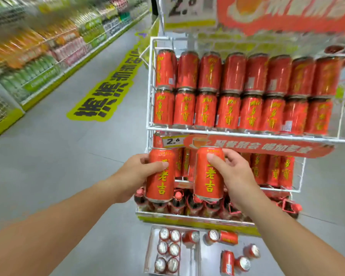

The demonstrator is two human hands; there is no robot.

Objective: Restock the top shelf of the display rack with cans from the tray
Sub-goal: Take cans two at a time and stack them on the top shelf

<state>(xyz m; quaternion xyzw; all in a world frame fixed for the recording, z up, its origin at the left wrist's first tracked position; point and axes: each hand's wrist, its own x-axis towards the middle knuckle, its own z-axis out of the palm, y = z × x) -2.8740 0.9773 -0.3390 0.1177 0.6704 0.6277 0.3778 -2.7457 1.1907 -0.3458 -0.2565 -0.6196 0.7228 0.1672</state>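
I hold two red cans with yellow lettering upright in front of the white wire display rack (150,108). My left hand (133,176) grips the left can (160,176) and my right hand (236,176) grips the right can (208,174). Both cans are level with the rack's second shelf, below the top shelf (247,134). That top shelf carries two stacked rows of red cans (239,92) across its width. On the floor below lies the clear tray (195,255), with several upright cans (168,250) in its left half.
Several loose cans (229,259) lie on the grey floor right of the tray, some on their sides. The rack's bottom shelf holds dark bottles (187,206). A long drinks aisle shelf (38,56) runs along the left. A yellow floor sticker (108,84) marks the open aisle.
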